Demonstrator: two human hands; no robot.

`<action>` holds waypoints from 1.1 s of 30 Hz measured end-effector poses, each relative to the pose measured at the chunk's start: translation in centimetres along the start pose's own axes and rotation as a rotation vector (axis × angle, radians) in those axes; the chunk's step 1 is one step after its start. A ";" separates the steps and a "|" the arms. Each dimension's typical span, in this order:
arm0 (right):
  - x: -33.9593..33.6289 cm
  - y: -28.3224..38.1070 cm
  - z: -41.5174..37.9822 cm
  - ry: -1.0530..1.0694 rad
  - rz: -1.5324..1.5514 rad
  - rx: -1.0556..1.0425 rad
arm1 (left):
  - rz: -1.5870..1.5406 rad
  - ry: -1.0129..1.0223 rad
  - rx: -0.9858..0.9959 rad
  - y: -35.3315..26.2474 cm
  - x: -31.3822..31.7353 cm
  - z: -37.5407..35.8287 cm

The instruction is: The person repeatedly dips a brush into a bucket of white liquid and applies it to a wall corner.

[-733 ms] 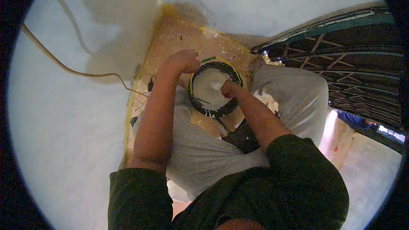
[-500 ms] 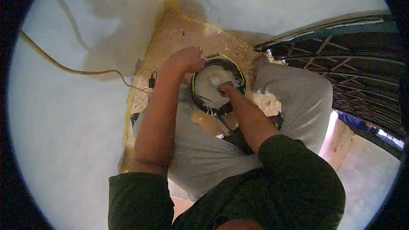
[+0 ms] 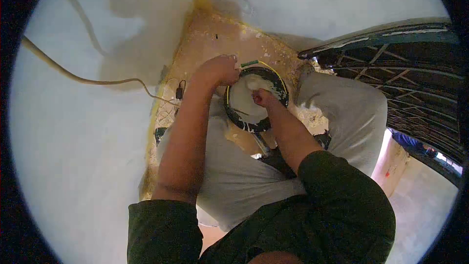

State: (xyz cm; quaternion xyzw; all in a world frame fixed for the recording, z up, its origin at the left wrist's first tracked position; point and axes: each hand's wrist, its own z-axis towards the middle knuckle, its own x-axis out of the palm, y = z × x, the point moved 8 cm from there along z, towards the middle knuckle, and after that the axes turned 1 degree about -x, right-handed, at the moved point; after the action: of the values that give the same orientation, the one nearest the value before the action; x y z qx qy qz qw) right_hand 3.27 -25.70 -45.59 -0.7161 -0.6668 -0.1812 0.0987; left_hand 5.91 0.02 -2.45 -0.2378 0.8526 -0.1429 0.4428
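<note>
A black bucket (image 3: 250,126) of pale, creamy paste (image 3: 242,101) stands on the floor between my knees. Its yellow wire handle (image 3: 279,74) with a green grip (image 3: 249,63) lies along the far rim. My left hand (image 3: 224,70) is closed at the bucket's far left edge, beside the green grip; whether it holds the rim or the handle is hidden. Over the paste, inside the rim, my right hand (image 3: 263,98) is closed in a fist with the knuckles up. Anything held in it is too small or hidden to name.
Pale walls meet at a corner ahead, above a stained brown floor (image 3: 210,51). A beige cable (image 3: 97,82) hangs at the left, near a small black plug-like piece (image 3: 179,92). A dark metal lattice (image 3: 391,71) stands close on the right, beside my knee.
The whole view has shifted slightly, so the bucket appears a little farther right. My right hand has moved slightly toward the bucket's far side. My left hand stays at the bucket's edge.
</note>
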 end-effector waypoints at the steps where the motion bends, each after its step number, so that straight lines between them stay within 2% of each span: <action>1: -0.4 -0.2 0.3 0.010 -0.082 0.038 | 0.020 0.057 -0.021 0.1 0.4 0.0; 4: 2.1 -0.2 -4.5 -0.051 -0.146 0.017 | -0.013 0.004 -0.026 -0.1 -0.2 -0.2; 8: 2.3 -0.1 -4.0 0.039 -0.086 -0.128 | 0.050 0.001 -0.015 -0.4 -0.5 -0.6; 10: 3.4 1.6 -5.1 -0.135 -0.930 -0.425 | -0.026 0.040 -0.057 -0.7 -0.9 -1.2; 11: 5.7 1.6 -8.9 -0.135 -0.930 -0.425 | -0.026 0.040 -0.057 -0.3 -0.3 -0.9; 13: 10.2 2.4 -16.2 -0.435 -0.873 -0.258 | 0.003 -0.131 0.014 0.4 0.2 0.1; 14: 10.2 2.0 -16.1 -0.436 -0.873 -0.257 | 0.001 -0.131 0.014 0.2 -0.1 0.0; 16: 9.5 2.5 -16.8 -0.590 -0.917 -0.314 | 0.027 -0.015 0.000 0.3 0.1 0.1; 17: 7.7 2.4 -14.8 -0.592 -0.921 -0.314 | 0.023 -0.016 -0.001 0.1 0.0 0.0; 19: 7.1 1.6 -7.7 -0.364 -2.362 -0.515 | 0.025 -0.038 -0.028 0.0 -0.4 -0.3; 20: 6.1 1.7 -6.4 -0.360 -2.364 -0.514 | 0.024 -0.037 -0.030 -0.1 -0.6 -0.3; 21: 3.0 3.0 -6.2 -0.547 -1.595 -0.383 | 0.011 0.000 -0.016 -0.2 -0.4 -0.3; 22: -0.3 2.0 -5.8 -0.645 -0.822 -0.238 | -0.002 0.035 -0.004 -0.4 -0.3 -0.3; 23: -0.3 2.2 -5.6 -0.642 -0.826 -0.236 | -0.004 0.034 -0.009 -0.7 -0.9 -0.6; 24: 3.1 3.5 -5.3 -0.532 -1.643 -0.467 | 0.006 0.066 -0.015 -1.0 -1.1 -1.0; 25: 6.3 1.8 -5.0 -0.313 -2.447 -0.696 | 0.016 0.100 -0.021 -1.1 -1.1 -1.3; 26: 2.3 2.9 -1.7 -0.306 -2.448 -0.694 | 0.013 0.103 -0.026 -0.7 -0.6 -1.2; 28: -2.0 2.8 4.9 -0.112 -1.301 -0.891 | -0.100 -0.101 0.026 -0.4 -1.0 -0.7; 29: -0.7 2.7 3.6 -0.111 -1.301 -0.888 | -0.100 -0.098 0.024 -0.5 -1.1 -0.9; 33: 8.1 -0.8 -2.8 0.007 -1.800 -0.811 | -0.069 -0.091 -0.006 -0.6 -1.3 -0.6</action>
State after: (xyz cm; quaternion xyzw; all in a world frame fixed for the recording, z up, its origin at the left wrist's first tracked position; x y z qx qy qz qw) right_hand 2.53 -19.24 -39.92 0.0795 -0.8498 -0.4057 -0.3271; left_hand 6.20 0.20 -0.94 -0.2747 0.8232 -0.1447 0.4754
